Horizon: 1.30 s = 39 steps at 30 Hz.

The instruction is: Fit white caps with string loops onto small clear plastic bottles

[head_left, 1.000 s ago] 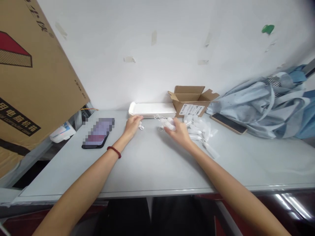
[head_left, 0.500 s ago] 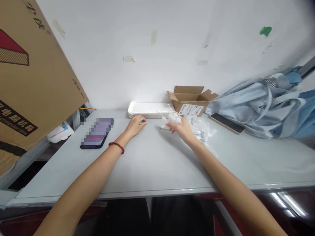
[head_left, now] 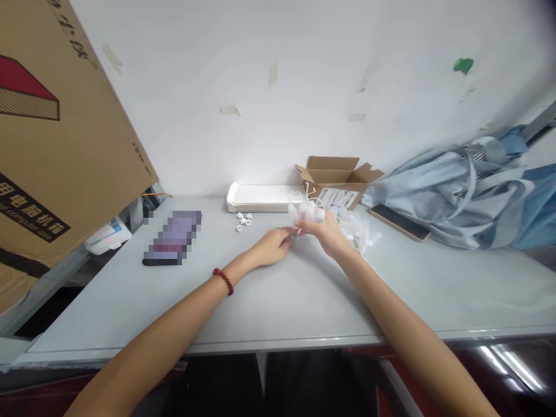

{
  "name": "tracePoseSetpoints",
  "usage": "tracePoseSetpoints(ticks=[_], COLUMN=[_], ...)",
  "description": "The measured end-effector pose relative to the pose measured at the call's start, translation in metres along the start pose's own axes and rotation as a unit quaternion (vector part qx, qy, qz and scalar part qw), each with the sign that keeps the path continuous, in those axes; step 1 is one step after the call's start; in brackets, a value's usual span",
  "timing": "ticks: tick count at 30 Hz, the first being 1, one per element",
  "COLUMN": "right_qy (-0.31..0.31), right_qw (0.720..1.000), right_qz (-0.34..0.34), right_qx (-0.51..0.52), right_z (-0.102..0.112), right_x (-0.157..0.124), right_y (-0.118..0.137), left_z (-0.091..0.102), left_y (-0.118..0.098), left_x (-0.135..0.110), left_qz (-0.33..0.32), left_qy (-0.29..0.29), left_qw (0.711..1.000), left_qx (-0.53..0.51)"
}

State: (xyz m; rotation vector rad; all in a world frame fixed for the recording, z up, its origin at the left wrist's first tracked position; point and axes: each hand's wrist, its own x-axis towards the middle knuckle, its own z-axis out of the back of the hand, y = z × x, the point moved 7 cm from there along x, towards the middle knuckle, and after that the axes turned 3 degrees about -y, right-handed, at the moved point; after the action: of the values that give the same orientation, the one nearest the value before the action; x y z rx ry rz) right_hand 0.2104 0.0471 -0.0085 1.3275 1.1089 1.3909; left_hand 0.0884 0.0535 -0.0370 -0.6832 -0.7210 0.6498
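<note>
My right hand [head_left: 326, 231] is closed around a bunch of white pieces with thin white cords [head_left: 308, 212], whose ends stick up above the fingers. From the left, my left hand [head_left: 273, 247] reaches to the underside of that bunch. Its fingers are pinched together at the bunch, and what they hold is too small to make out. Several small white caps [head_left: 244, 221] lie loose on the table, left of both hands. Beyond my right hand rests a pile of clear plastic bags [head_left: 357, 227] with small items inside.
A stack of white trays [head_left: 264, 197] and an open cardboard box [head_left: 332, 179] stand against the wall. One phone [head_left: 174, 237] lies left, another phone [head_left: 399, 222] right, beside a light blue cloth bag [head_left: 452, 191]. A large carton [head_left: 65, 156] leans in at the left.
My left hand has moved right and toward me, from beside the white trays to the bunch. The small white caps where it was now show. My right hand still holds the bunch.
</note>
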Motion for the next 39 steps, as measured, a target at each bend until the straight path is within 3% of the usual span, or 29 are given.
tracePoseSetpoints(ticks=[2,5,8,12,15,23,28,34,36,39], right_qy=[-0.003,-0.003,0.045,0.160,0.179,0.220,0.264,0.265,0.251,0.216], right_qw=[1.000,1.000,0.999,0.983,0.974,0.953,0.934,0.931,0.937,0.947], right_qz=[-0.002,-0.019,-0.030,-0.081,-0.130,-0.188,-0.228,-0.247,-0.242,-0.226], right_qx=[-0.012,-0.021,0.000,0.029,0.036,0.091,0.076,0.041,-0.004,-0.073], right_z=[0.000,-0.004,-0.017,-0.043,-0.052,-0.063,-0.065,-0.061,-0.054,-0.044], right_x=[0.000,0.000,-0.005,-0.019,-0.027,-0.035,-0.037,-0.036,-0.035,-0.033], right_y=[-0.002,-0.007,-0.010,-0.017,-0.024,-0.033,-0.035,-0.031,-0.030,-0.030], left_z=[0.003,0.022,0.028,0.012,0.005,0.012,0.018,0.027,0.033,0.037], left_y=[-0.002,0.002,0.002,-0.011,-0.019,-0.005,-0.001,0.000,0.000,0.003], left_x=[0.001,0.000,-0.005,-0.012,-0.016,-0.015,-0.016,-0.016,-0.016,-0.018], left_qz=[0.043,0.112,0.161,0.198,0.210,0.246,0.266,0.290,0.293,0.314], left_qy=[-0.002,-0.050,-0.055,0.000,0.012,-0.087,-0.159,-0.189,-0.202,-0.218], left_qw=[0.993,0.956,0.923,0.899,0.885,0.860,0.834,0.815,0.797,0.738], left_qx=[-0.113,-0.265,-0.344,-0.390,-0.416,-0.439,-0.456,-0.465,-0.488,-0.556])
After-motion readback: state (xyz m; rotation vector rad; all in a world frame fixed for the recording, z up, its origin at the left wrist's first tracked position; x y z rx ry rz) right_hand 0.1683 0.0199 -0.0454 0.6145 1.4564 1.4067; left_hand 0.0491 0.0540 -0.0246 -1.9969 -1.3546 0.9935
